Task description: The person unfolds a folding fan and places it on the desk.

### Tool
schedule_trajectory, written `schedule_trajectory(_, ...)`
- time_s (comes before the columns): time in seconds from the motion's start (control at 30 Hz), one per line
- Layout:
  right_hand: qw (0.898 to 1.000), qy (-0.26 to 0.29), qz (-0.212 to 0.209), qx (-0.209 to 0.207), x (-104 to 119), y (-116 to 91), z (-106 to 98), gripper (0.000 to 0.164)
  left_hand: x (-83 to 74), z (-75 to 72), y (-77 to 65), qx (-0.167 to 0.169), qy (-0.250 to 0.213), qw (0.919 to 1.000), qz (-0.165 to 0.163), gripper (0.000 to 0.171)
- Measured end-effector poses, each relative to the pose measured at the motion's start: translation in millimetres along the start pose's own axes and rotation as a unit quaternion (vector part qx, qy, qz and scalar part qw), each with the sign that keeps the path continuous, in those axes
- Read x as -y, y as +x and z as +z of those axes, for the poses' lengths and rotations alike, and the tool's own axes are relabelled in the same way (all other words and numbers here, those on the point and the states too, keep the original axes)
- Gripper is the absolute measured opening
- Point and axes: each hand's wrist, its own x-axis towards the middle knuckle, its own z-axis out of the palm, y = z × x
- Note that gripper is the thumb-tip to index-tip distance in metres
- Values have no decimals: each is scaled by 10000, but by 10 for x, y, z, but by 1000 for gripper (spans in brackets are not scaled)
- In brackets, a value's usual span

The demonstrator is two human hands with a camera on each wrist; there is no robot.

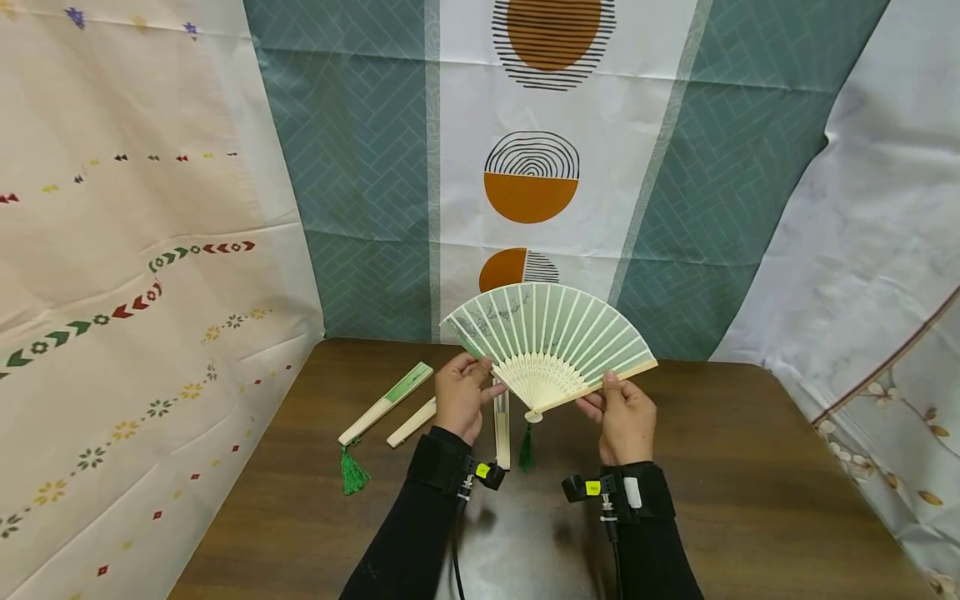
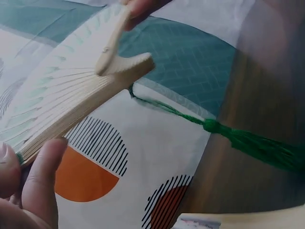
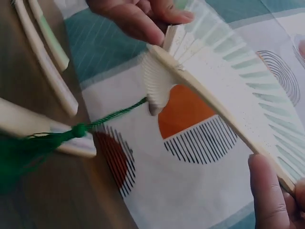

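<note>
Both hands are clamped on the spread fan (image 1: 558,333), apart from each other at its opposite edges: left hand (image 1: 461,398) pinching its left edge between thumb and fingers, right hand (image 1: 628,417) gripping the outer stick on its right. I hold it raised above the table (image 1: 750,467), its pale green leaf fanned upward and its cream ribs meeting at the pivot at the bottom (a dark print shows on the leaf's left part). From the spread fan's pivot hangs a green tassel (image 1: 527,450). Well to the left of the spread fan lies a folded fan (image 1: 386,404) with a green panel, a second tassel (image 1: 354,473) trailing from its near end. Between that one and the spread fan lies another folded fan (image 1: 411,423), partly hidden by my left hand; a third folded fan (image 1: 502,429) lies just left of the spread fan's pivot, pointing toward me, its far end partly covered. Behind the spread fan hangs a backdrop cloth (image 1: 360,183), green at the sides, with orange and black-lined discs down its white middle.
</note>
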Motion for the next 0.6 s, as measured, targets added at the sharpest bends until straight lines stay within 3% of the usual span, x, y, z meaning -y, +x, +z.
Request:
schedule_trajectory(0.3,9939,1060,105,-270,-10,-30,22,31,28,-13,41,-272,-1078,9937,-106,31)
schedule_trajectory(0.6,9783,1940,275,-679,-39,-34,62,27,76,71,-10,-586,-1676,9841,-89,31)
